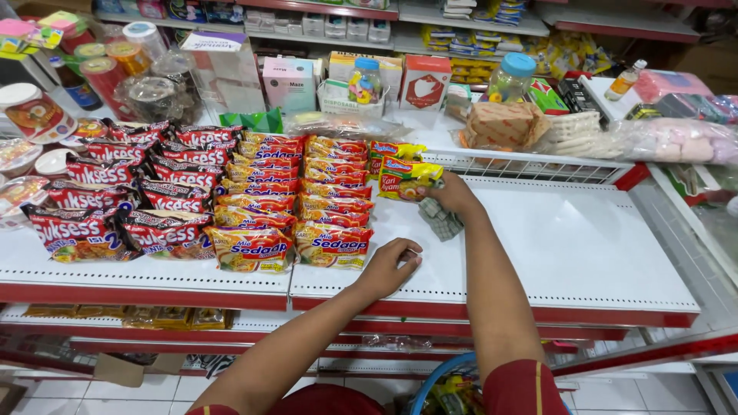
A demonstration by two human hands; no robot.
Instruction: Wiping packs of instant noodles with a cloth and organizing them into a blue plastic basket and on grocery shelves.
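Observation:
My right hand (452,194) reaches to the back of the white shelf (569,246) and grips a yellow noodle packet (407,178) standing at the end of a row. A small grey checked cloth (440,219) lies just under that hand. My left hand (390,265) rests on the shelf near its front edge, fingers curled and holding nothing, right beside the front orange-and-yellow noodle packet (332,244). Rows of orange noodle packets (254,200) and red-and-black noodle packets (100,196) fill the shelf's left half.
Behind the shelf a white wire rail (530,165) fronts boxes, jars, a brown wrapped packet (503,123) and bagged goods. A red lip (492,311) edges the shelf front. A blue basket (442,384) with goods sits below by my arms. Lower shelves hold more packets.

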